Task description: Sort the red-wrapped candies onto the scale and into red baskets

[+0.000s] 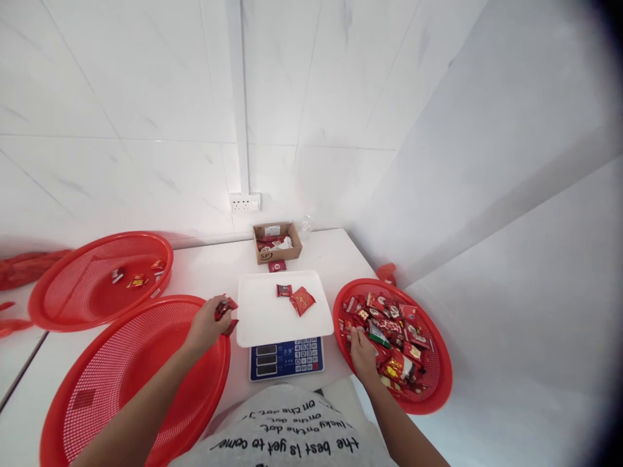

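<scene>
Several small red-wrapped candies (224, 310) are gripped in my left hand (208, 322), just off the left edge of the white scale tray (260, 318). On that tray lie a small dark red candy packet (283, 290) and a larger red square packet (302, 301). My right hand (362, 350) reaches over the near left side of a red basket (440, 383) full of mixed wrapped sweets (389, 331). Its fingers are curled together at the sweets, and what they pinch, if anything, is hidden. Below the tray shows the scale's blue keypad panel (286, 358).
A cardboard box (277, 253) with red packets stands behind the scale, a red packet (277, 266) before it. At left are a large red basket (219, 383) and another red basket (165, 259) holding a few sweets. A wall with a socket (245, 203) closes the back.
</scene>
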Motion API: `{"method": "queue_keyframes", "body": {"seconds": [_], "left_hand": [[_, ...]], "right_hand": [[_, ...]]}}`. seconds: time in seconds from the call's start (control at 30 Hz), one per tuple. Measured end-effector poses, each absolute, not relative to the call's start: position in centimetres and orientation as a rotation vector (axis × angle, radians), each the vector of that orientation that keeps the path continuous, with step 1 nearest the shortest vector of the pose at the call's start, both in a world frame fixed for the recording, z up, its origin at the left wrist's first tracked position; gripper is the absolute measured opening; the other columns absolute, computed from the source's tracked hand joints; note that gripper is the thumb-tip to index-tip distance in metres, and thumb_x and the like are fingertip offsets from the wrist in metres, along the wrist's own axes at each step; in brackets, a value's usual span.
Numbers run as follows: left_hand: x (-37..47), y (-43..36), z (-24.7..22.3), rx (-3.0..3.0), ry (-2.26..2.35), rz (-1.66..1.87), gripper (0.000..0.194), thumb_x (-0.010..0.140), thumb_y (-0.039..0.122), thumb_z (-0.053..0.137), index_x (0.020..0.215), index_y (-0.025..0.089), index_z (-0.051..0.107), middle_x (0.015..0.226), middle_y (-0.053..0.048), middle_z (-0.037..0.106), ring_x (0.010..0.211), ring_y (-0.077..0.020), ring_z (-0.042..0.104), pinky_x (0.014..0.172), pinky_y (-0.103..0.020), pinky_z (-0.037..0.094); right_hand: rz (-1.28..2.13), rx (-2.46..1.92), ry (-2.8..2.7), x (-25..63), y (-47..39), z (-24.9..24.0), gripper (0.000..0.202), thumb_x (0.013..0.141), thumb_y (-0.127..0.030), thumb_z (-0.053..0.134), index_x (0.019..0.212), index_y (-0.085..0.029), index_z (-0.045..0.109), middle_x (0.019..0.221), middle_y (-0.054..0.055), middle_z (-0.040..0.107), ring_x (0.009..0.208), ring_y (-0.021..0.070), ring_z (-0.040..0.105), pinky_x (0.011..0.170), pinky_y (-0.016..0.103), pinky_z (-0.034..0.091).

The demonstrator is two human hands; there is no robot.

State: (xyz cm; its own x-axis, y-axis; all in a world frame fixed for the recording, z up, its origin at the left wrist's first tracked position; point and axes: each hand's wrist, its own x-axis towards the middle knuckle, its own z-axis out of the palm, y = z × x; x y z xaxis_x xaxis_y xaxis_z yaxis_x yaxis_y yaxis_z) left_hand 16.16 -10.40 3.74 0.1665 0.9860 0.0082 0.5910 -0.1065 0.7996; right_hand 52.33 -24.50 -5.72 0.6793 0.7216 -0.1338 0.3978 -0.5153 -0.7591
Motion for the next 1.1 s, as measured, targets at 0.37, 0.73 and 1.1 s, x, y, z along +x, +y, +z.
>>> {"method": "queue_keyframes", "body": {"seconds": [0.37,0.73,1.1], "left_hand": [[9.2,-13.1,2.0,2.168,1.818,0.291,0.043,0.082,0.04,0.043,0.121,0.024,0.048,0.109,-0.008,0.06,0.101,-0.027,0.055,0.082,-0.039,0.045],[24.9,-8.5,-0.1,2.37,1.364,0.371,0.051,0.086,0.044,0.041,0.128,0.016,0.043,0.137,-0.014,0.039,0.13,-0.0276,0.028,0.103,-0.042,0.03],[34.8,-8.9,-1.5,2.647,1.059,0.047,0.05,0.08,0.041,0.053,0.127,0.028,0.043,0.132,-0.011,0.042,0.122,-0.0329,0.033,0.096,-0.051,0.028]], "right_hand": [[0.636,-2.176,-0.793,52.3,-24.4,-5.5,0.062,0.079,-0.06,0.027,0.095,-0.015,0.065,0.107,0.014,0.065,0.107,0.0247,0.055,0.094,0.033,0.035],[0.63,-2.174,-0.812,52.2,-24.4,-5.4,0.06,0.081,-0.058,0.027,0.094,-0.015,0.065,0.103,0.013,0.066,0.105,0.024,0.056,0.089,0.032,0.039],[0.593,-2.174,-0.805,52.4,-24.6,-5.9,0.062,0.081,-0.061,0.025,0.094,-0.016,0.066,0.1,0.012,0.067,0.099,0.0242,0.059,0.086,0.033,0.042]]}}
